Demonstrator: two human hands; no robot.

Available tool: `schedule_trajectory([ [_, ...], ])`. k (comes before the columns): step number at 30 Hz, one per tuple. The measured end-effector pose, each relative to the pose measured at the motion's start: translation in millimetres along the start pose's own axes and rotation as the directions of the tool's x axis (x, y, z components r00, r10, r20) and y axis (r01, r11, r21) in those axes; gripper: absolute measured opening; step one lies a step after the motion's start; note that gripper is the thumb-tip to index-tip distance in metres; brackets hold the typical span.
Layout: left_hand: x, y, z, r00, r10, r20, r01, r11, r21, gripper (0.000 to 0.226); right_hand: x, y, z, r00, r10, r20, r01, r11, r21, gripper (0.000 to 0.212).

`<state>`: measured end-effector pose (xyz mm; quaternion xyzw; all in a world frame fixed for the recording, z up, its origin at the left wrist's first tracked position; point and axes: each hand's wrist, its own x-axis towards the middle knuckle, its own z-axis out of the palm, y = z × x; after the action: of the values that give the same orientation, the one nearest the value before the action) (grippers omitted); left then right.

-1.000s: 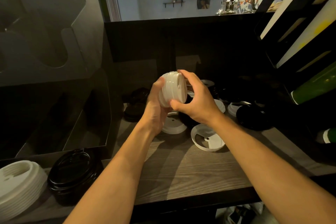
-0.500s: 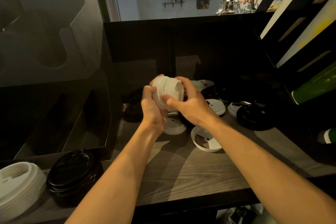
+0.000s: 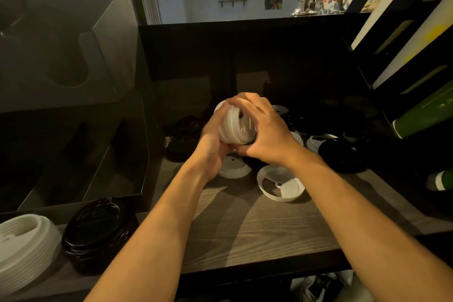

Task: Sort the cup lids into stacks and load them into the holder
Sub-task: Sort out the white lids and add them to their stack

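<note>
A dim café counter, a wood-grain desk (image 3: 257, 233) under a dark back panel: here I hold a short stack of white lids (image 3: 235, 127) in the air between both hands, above the scattered lids. The stack lies on its side, its long axis running roughly from one palm to the other. My left hand (image 3: 212, 147) cups the end nearer the holder, fingers curled under it. My right hand (image 3: 266, 135) wraps over the top and the far end, fingers closed round the rims.

The grey holder (image 3: 73, 117) stands to the left of my left hand, its open bays near that wrist. That makes the left hand the nearer one for loading, in my judgement, and the stack would have to travel leftward end first.

Directly below my hands a single white lid (image 3: 232, 167) rests on the desk. An upturned white lid (image 3: 282, 184) lies just under my right wrist. Black lids (image 3: 343, 157) are heaped to the right of my right hand, and more dark lids (image 3: 182, 144) sit beyond my left. Back by my left elbow stand a finished black stack (image 3: 98, 228) and a white stack (image 3: 22, 243), the latter cut off by the frame edge.

My fingers hide how many lids the held stack contains and whether they nest squarely. The holder's bays are too dark to tell what they contain, and the black lids cannot be counted in the shadow.
</note>
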<state>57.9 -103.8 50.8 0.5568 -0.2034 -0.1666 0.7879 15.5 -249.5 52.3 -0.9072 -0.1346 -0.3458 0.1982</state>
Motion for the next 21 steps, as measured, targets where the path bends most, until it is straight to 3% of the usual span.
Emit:
schedule_trajectory([
  [5, -3, 2, -4, 0.999, -0.031, 0.013, 0.033, 0.978, -0.208, 0.045, -1, -3, 4, 0.989, 0.148, -0.027, -0.142, 0.977, 0.157, 0.105],
  [9, -3, -1, -6, 0.999, -0.052, 0.016, 0.054, 0.949, -0.310, 0.047, -1, -12, 8, 0.960, 0.264, -0.090, -0.249, 0.956, 0.154, 0.105],
  [16, -4, -6, 5, 1.000, -0.027, 0.006, 0.027, 0.967, -0.255, 0.058, -1, -22, 22, 0.910, 0.405, -0.094, -0.376, 0.898, 0.227, 0.102],
  [21, -4, -8, 8, 0.998, -0.030, 0.048, 0.041, 0.964, -0.262, 0.050, -1, -21, 26, 0.929, 0.361, -0.082, -0.342, 0.921, 0.186, 0.097],
])
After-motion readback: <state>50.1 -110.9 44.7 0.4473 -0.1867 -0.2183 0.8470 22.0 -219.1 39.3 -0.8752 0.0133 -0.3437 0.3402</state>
